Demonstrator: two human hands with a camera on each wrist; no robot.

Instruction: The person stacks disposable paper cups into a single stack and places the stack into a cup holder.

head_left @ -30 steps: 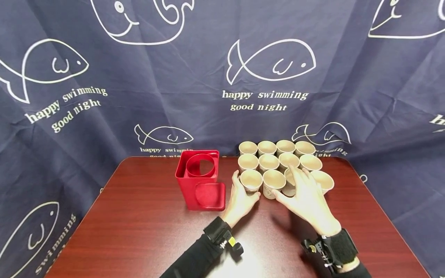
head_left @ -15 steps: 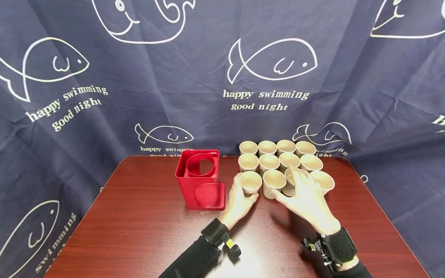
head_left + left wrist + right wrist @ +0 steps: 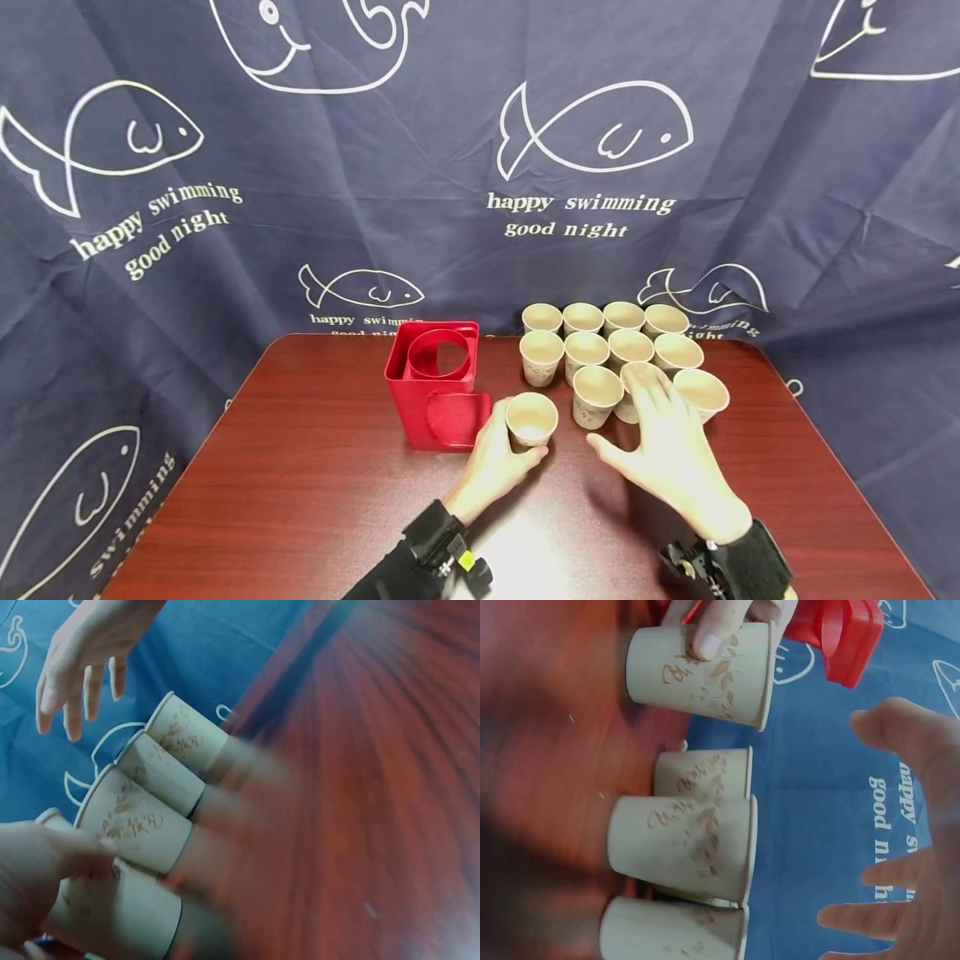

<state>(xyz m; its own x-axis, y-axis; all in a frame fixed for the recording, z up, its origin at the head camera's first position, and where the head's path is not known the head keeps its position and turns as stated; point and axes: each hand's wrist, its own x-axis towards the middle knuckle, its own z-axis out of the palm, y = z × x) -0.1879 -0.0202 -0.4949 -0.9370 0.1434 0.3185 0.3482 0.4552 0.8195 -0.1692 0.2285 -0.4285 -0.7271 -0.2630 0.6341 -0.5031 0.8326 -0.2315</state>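
Note:
My left hand (image 3: 507, 440) grips a beige paper cup (image 3: 531, 420) with a leaf print, held just right of the red cup holder (image 3: 438, 383) and apart from the other cups. Several like cups (image 3: 615, 346) stand upright in rows at the back right of the table. My right hand (image 3: 660, 425) hovers open, fingers spread, over the front row's cups (image 3: 596, 396). In the right wrist view the held cup (image 3: 701, 671) shows a left fingertip on its side, with the red holder (image 3: 840, 630) behind it. The left wrist view shows my left hand (image 3: 45, 870) round the cup (image 3: 120, 919).
The dark red wooden table (image 3: 300, 483) ends close behind the cups, where a navy curtain with whale prints (image 3: 480, 167) hangs. The red holder has a round opening on top and a slot at its front foot.
My left hand has closed round the front-left cup and drawn it out of the group, toward me and the red holder. My right hand has stayed over the front row.

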